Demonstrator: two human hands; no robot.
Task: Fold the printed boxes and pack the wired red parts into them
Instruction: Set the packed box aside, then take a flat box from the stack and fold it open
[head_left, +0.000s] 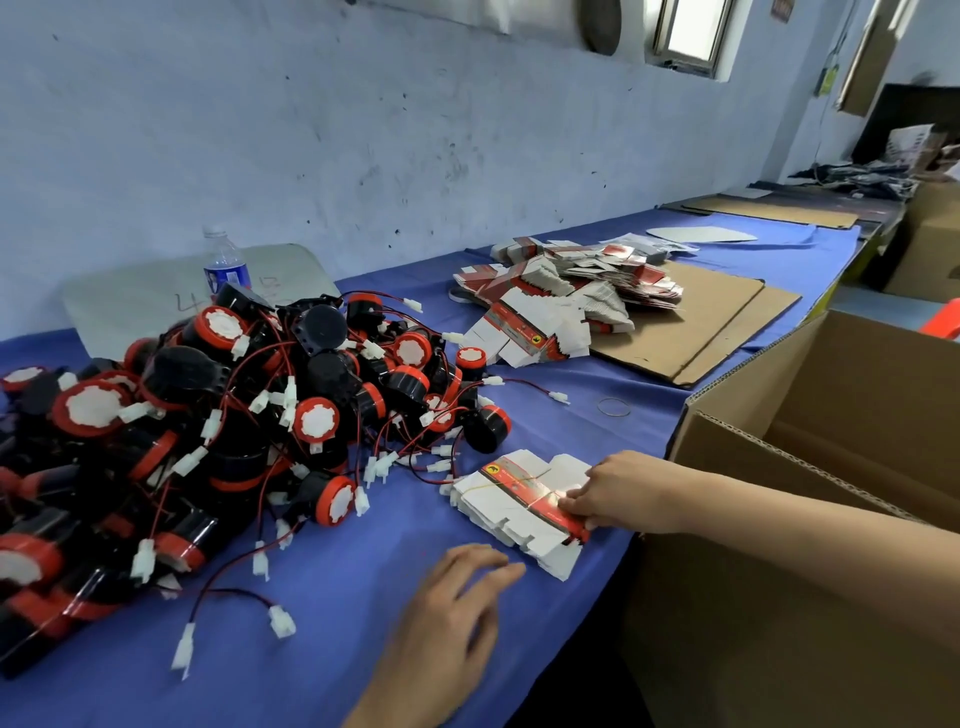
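A big heap of red-and-black round parts (218, 415) with red and black wires and white plugs covers the left of the blue table. Near the front edge lies a banded stack of flat printed boxes (519, 512), white with a red stripe. My right hand (602, 493) pinches the stack's right end at the red stripe. My left hand (457, 608) hovers, blurred, just left of the stack with fingers spread, holding nothing. More flat printed boxes (561, 301) are piled further back.
A large open cardboard carton (810, 467) stands at the right, against the table edge. Flat cardboard sheets (717, 322) lie under the far pile. A water bottle (224, 265) stands by the wall. A loose rubber band (614, 407) lies on the cloth.
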